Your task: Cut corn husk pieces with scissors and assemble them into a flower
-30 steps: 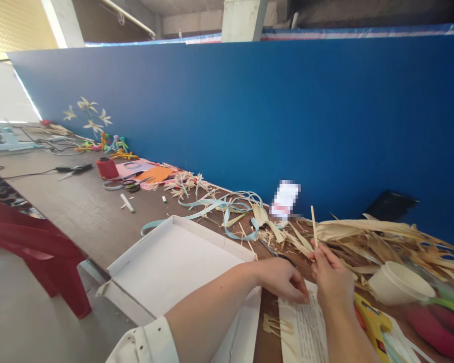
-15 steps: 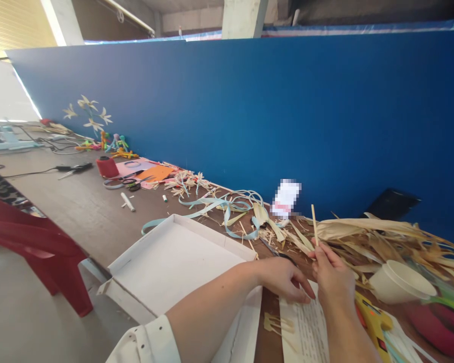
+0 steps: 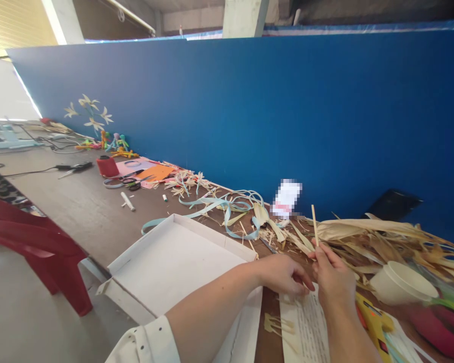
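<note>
Upright between the thumb and fingers of my right hand (image 3: pixel 333 275) is a thin pale strip (image 3: pixel 315 224). Just left of it, my left hand (image 3: pixel 287 275) hangs over a printed sheet of paper (image 3: pixel 304 325) with its fingers curled together. What those fingertips pinch, if anything, is too small to make out. On the sheet's left edge lie a few small cream-coloured cut pieces (image 3: pixel 274 323). Dried corn husks (image 3: pixel 374 234) are heaped behind my right hand. A scissor blade (image 3: pixel 268 245) shows partly behind my left hand.
An open white cardboard box (image 3: pixel 181 257) lies under my left forearm. To the right are a yellow glue gun (image 3: pixel 374 320), a cream paper bowl (image 3: pixel 401 282) and a pink object (image 3: pixel 439 325). Blue ribbon (image 3: pixel 227 217) and husk scraps run along the blue partition (image 3: pixel 249 111).
My left hand has risen slightly and now covers the dark scissor handle that showed behind it. My right hand and the strip stay almost where they were.
</note>
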A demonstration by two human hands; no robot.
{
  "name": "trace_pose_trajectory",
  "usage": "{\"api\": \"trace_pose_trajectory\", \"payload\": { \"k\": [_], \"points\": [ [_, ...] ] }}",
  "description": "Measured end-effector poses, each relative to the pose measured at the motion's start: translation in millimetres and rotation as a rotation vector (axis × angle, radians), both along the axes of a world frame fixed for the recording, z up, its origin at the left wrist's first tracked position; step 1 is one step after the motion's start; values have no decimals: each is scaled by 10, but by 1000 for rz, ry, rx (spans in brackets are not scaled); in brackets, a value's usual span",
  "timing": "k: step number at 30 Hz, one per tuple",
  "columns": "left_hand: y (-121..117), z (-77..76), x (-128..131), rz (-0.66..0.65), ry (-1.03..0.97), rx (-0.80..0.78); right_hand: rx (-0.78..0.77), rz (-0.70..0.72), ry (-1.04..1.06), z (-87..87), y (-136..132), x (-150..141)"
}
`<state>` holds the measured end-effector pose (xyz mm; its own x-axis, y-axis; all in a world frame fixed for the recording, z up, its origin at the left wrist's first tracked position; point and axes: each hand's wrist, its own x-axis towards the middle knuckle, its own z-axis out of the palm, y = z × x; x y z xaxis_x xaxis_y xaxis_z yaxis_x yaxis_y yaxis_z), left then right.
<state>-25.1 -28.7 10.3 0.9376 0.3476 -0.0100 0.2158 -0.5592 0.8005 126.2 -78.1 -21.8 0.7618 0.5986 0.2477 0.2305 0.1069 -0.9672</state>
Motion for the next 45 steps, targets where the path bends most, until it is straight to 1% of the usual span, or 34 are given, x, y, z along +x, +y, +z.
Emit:
{"api": "trace_pose_trajectory", "payload": {
  "k": [4, 6, 8, 10, 13, 17, 21, 23, 26, 29, 32, 41, 45],
  "points": [
    [9, -13, 14, 110, -74, -39, -26, 0, 19, 4, -6, 17],
    [28, -31, 28, 203, -90, -34, -38, 5, 10, 3, -8, 27],
    [65, -61, 44, 316, -108, -62, -56, 24, 9, 4, -8, 24],
    [122, -95, 54, 426, -157, -134, -79, 70, 36, 12, -6, 0],
    [219, -123, 45, 558, -278, -237, -106, 185, 123, 45, -6, -73],
    [292, -93, 5, 653, -373, -395, -102, 327, 215, 105, -23, -176],
    [284, -58, -9, 663, -422, -485, -105, 400, 227, 149, -47, -221],
    [278, -62, 0, 660, -432, -496, -100, 410, 242, 161, -56, -227],
    [279, -91, 16, 651, -395, -498, -90, 438, 246, 170, -66, -224],
    [283, -121, 25, 641, -358, -452, -90, 463, 221, 168, -72, -213],
    [278, -134, 28, 611, -373, -394, -105, 474, 217, 168, -75, -204],
    [276, -146, 29, 521, -381, -357, -154, 509, 260, 243, -103, -212],
    [279, -138, 23, 524, -342, -318, -147, 498, 275, 267, -109, -223]
  ]
}}
